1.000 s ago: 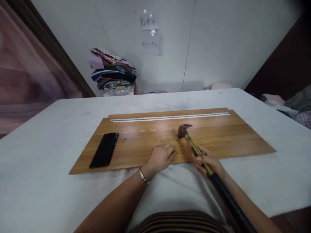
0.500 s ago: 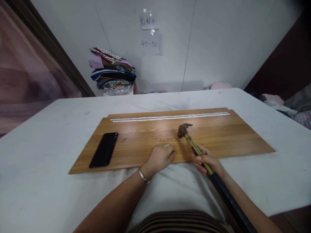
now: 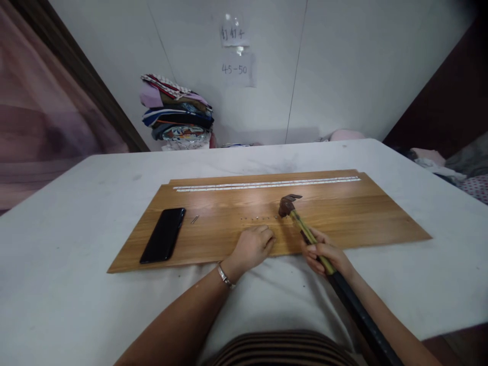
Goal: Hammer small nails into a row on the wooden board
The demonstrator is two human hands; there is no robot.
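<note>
My right hand [image 3: 326,255] is wrapped round the yellow and black handle of a claw hammer [image 3: 310,238]. The rusty hammer head is over the middle of the wooden board [image 3: 362,213], close to a row of small nail heads [image 3: 257,218]. Just in front of that row, my left hand [image 3: 252,246] rests on the board with its fingers curled under. Whatever the left fingers may hold is hidden. Two loose nails [image 3: 195,219] lie on the board further left, beside a black phone [image 3: 163,236].
Two white measuring strips [image 3: 267,184] run along the board's far side. The board lies on a white table [image 3: 68,203]. Folded clothes [image 3: 177,112] are stacked at the back left against the wall, where two paper notes [image 3: 236,69] hang. A pink curtain [image 3: 46,112] hangs at left.
</note>
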